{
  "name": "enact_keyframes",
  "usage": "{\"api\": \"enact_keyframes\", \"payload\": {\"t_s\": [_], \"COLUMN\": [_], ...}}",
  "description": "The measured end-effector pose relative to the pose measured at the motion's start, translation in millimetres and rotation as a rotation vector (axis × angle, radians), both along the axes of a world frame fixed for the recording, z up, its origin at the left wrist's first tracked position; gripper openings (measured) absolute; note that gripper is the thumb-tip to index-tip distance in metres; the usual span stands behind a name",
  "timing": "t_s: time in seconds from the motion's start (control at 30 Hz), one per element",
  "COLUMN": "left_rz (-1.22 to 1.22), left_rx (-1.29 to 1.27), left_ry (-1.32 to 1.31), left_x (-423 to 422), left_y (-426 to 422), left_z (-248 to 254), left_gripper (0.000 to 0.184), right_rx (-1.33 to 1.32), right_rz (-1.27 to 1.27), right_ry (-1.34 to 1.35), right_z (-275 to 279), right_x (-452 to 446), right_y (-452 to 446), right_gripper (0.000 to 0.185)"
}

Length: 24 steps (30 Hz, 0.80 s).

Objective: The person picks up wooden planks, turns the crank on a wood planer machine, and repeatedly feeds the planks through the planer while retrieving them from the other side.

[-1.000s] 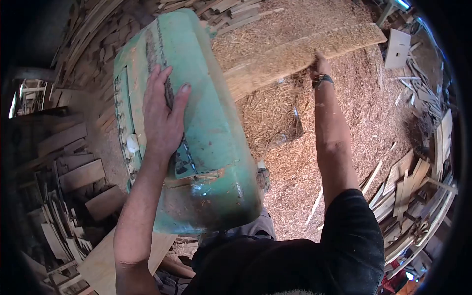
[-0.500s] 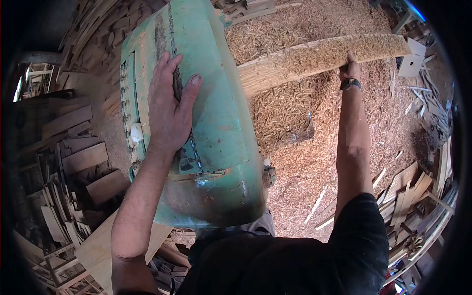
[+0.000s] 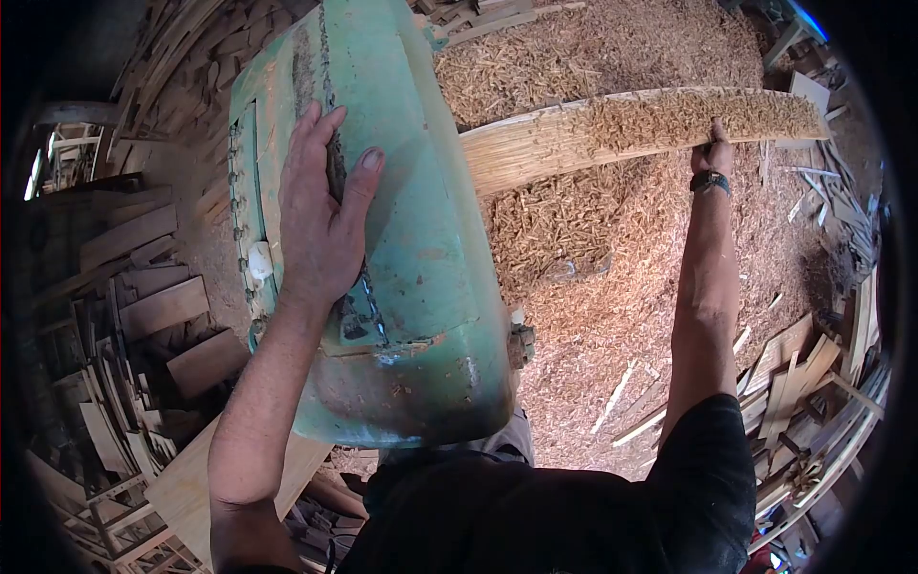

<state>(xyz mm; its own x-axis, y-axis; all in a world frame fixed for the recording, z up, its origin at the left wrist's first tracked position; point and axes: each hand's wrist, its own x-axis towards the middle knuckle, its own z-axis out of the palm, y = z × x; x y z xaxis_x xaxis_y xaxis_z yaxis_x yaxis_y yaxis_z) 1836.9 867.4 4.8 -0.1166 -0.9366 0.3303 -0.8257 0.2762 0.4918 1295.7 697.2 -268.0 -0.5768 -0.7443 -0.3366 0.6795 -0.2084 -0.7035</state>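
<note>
A large green metal machine housing [image 3: 411, 239] with worn paint stands in front of me. My left hand [image 3: 325, 206] lies flat on its top, fingers stretched and thumb apart, holding nothing. From the housing's right side sticks out a long wooden board [image 3: 535, 148], its outer part strewn with wood shavings. My right hand [image 3: 712, 153] grips the near edge of this board toward its far right end, thumb on top and the other fingers hidden beneath. The board's other end is hidden by the housing.
Wood shavings [image 3: 583, 316] cover the floor and pile up under the board. Stacked offcuts [image 3: 163, 311] lie at the left, and a plywood sheet [image 3: 191, 488] is at the lower left. Scrap strips [image 3: 803, 383] are heaped at the right. A pale panel [image 3: 811, 91] stands behind the board's end.
The board has come further out to the right and its outer end sits lower in view. My right hand has moved right with it; my left hand stays on the housing.
</note>
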Motion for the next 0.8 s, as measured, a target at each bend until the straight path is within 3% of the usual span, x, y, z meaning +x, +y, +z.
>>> {"api": "enact_keyframes", "payload": {"t_s": [0.33, 0.47, 0.53, 0.8], "left_rz": [-0.026, -0.019, -0.040, -0.064], "left_rx": [-0.010, -0.011, 0.018, -0.028], "left_ry": [0.010, 0.025, 0.024, 0.057], "left_x": [2.5, 0.6, 0.2, -1.4], "left_y": [1.0, 0.6, 1.4, 1.5], "left_z": [-2.1, 0.4, 0.8, -1.6], "left_gripper": [0.049, 0.049, 0.047, 0.049], "right_rx": [-0.093, -0.113, -0.054, -0.073], "right_rz": [-0.006, 0.003, -0.074, -0.256], "right_ry": [0.088, 0.022, 0.039, 0.095], "right_z": [34.7, 12.5, 35.2, 30.4], "right_x": [-41.7, -63.3, -51.1, -111.5], "right_y": [-5.1, -3.2, 21.7, 117.3], "right_gripper": [0.026, 0.030, 0.031, 0.030]}}
